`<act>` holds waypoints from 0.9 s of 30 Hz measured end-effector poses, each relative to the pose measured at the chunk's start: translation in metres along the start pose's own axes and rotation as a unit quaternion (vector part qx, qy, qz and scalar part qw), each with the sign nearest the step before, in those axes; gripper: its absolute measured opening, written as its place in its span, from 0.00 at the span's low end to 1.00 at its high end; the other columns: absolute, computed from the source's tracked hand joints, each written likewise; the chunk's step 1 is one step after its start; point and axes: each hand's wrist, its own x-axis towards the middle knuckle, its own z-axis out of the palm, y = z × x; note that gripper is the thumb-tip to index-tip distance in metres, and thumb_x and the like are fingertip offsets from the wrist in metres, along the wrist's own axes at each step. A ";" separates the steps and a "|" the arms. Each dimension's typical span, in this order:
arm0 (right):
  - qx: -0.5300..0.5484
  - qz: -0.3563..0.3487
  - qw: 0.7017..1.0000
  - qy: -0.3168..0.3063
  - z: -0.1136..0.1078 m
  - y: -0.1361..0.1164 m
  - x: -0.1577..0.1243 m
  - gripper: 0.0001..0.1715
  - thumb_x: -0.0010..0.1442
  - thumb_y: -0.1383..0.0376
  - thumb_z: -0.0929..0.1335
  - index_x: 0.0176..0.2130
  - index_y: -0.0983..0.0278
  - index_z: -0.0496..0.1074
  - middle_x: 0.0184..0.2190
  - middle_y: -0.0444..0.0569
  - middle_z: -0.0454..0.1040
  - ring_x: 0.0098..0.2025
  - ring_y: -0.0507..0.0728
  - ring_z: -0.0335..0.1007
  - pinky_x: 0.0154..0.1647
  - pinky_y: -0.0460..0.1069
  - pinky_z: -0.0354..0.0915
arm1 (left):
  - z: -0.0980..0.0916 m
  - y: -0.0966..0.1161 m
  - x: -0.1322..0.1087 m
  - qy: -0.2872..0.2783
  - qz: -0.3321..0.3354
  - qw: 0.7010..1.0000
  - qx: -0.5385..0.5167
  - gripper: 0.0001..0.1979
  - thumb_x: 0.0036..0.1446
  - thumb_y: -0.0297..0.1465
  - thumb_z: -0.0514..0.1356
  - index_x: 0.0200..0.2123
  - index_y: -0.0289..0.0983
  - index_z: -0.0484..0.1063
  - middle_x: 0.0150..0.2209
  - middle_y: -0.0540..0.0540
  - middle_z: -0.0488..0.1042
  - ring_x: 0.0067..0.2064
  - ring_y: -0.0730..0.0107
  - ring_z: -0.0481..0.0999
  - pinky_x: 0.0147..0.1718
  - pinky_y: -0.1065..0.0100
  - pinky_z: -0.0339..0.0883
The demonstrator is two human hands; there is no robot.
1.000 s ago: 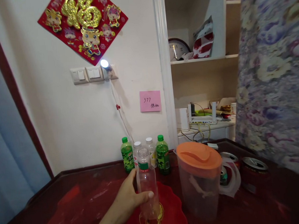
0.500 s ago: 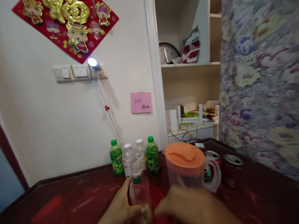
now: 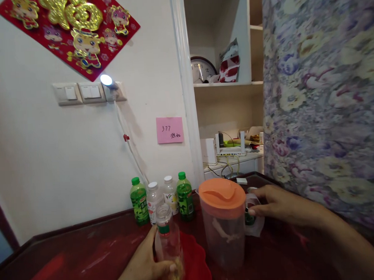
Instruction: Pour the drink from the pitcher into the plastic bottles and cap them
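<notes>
My left hand (image 3: 149,261) is wrapped round a clear bottle (image 3: 169,244) at the bottom centre. The bottle is upright and uncapped, with a green band under its neck and something yellowish near its base. Under it lies a red plate (image 3: 197,261) with a wavy rim. To the right stands a clear plastic pitcher (image 3: 224,241) with an orange lid (image 3: 222,193). My right hand (image 3: 272,204) is at the pitcher's handle (image 3: 255,225), thumb and fingers bent round its upper part. That hand partly hides the cans behind.
Two green-capped bottles (image 3: 140,206) (image 3: 185,200) and two white-capped bottles (image 3: 154,199) (image 3: 170,196) stand by the wall. A can rim (image 3: 253,189) shows behind the handle. A floral curtain (image 3: 322,109) hangs at the right, beside shelves holding a router (image 3: 231,150).
My right hand has moved from beside the clear bottle, rightward to the pitcher's handle. My left hand stays on the bottle. The view has shifted slightly to the right.
</notes>
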 end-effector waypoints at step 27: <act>0.317 0.106 0.941 0.053 0.124 0.022 0.013 0.24 0.67 0.47 0.72 0.39 0.66 0.71 0.29 0.41 0.67 0.27 0.52 0.66 0.29 0.47 0.65 | 0.001 0.000 0.001 -0.006 -0.002 1.000 -0.003 0.44 0.43 0.39 0.73 0.63 0.41 0.60 0.55 0.41 0.74 0.57 0.42 0.71 0.60 0.48 0.62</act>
